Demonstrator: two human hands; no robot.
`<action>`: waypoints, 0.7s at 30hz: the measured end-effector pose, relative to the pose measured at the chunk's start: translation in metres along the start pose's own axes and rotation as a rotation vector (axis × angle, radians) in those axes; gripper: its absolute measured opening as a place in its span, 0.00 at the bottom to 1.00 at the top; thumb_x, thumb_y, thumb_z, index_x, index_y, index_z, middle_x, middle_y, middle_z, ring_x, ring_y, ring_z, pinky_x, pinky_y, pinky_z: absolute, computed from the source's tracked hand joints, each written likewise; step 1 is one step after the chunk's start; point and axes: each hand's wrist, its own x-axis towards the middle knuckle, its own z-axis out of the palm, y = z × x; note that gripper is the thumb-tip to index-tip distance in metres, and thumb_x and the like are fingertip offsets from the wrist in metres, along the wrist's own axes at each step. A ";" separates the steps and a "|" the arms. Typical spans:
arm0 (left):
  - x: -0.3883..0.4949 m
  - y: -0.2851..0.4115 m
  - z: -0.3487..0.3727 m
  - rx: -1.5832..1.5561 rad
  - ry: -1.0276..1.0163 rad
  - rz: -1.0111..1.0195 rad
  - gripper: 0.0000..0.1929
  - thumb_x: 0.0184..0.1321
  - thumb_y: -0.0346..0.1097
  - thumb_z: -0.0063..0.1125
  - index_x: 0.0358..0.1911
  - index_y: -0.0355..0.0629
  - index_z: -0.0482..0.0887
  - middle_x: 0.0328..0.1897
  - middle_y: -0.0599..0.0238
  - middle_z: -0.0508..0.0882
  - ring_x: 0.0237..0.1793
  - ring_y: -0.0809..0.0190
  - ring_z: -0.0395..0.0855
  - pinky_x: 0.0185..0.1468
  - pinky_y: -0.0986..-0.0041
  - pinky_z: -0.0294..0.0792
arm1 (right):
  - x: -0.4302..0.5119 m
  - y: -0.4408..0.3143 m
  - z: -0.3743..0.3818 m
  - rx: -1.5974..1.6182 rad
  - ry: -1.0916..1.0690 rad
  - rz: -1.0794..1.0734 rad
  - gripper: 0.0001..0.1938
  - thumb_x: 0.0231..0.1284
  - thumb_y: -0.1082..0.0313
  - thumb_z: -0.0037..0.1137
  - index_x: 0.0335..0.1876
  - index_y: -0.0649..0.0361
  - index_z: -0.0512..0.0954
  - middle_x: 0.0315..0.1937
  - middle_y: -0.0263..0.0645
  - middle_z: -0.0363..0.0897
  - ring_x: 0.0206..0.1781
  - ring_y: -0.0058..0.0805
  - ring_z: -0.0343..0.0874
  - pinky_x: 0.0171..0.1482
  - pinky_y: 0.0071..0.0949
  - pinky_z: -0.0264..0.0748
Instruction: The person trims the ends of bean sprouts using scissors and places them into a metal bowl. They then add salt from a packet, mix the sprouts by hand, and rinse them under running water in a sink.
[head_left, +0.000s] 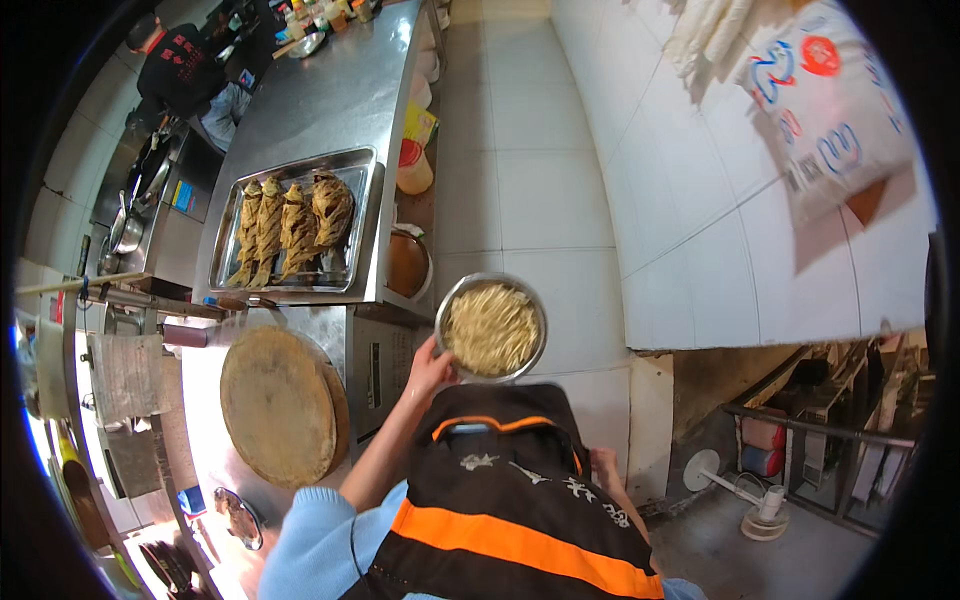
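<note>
My left hand grips the near left rim of a round stainless steel bowl. Pale yellow shredded food, too blurred to name exactly, fills the bowl. It is held out in front of my black apron with an orange band, above the tiled floor. Down at the apron's right edge hangs my right hand, partly hidden by the cloth. Whether its fingers are closed or hold something does not show.
At left, a stainless steel counter bears a metal tray of several fried whole fish. Nearer lies a round wooden chopping board. A tiled wall borders the aisle floor. Another person stands far left.
</note>
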 end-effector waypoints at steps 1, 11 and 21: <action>0.024 0.017 0.008 0.074 0.002 0.002 0.23 0.60 0.28 0.49 0.61 0.43 0.68 0.23 0.71 0.75 0.18 0.75 0.70 0.25 0.75 0.75 | -0.004 0.012 -0.008 0.118 0.024 0.083 0.07 0.55 0.72 0.50 0.25 0.60 0.78 0.20 0.39 0.76 0.23 0.29 0.77 0.23 0.31 0.74; 0.272 0.182 0.010 -0.581 0.308 0.238 0.11 0.62 0.26 0.47 0.48 0.41 0.73 0.30 0.68 0.77 0.18 0.75 0.69 0.24 0.76 0.76 | 0.087 -0.150 -0.039 -0.460 -0.172 -0.053 0.10 0.63 0.63 0.46 0.32 0.58 0.78 0.23 0.36 0.78 0.24 0.26 0.76 0.26 0.27 0.74; 0.482 0.234 -0.083 -1.069 0.821 0.300 0.17 0.64 0.27 0.49 0.56 0.48 0.66 0.43 0.57 0.80 0.32 0.58 0.82 0.30 0.71 0.80 | 0.189 -0.667 -0.025 -0.159 -0.152 -0.475 0.10 0.69 0.61 0.45 0.40 0.58 0.76 0.28 0.36 0.80 0.24 0.20 0.76 0.24 0.19 0.71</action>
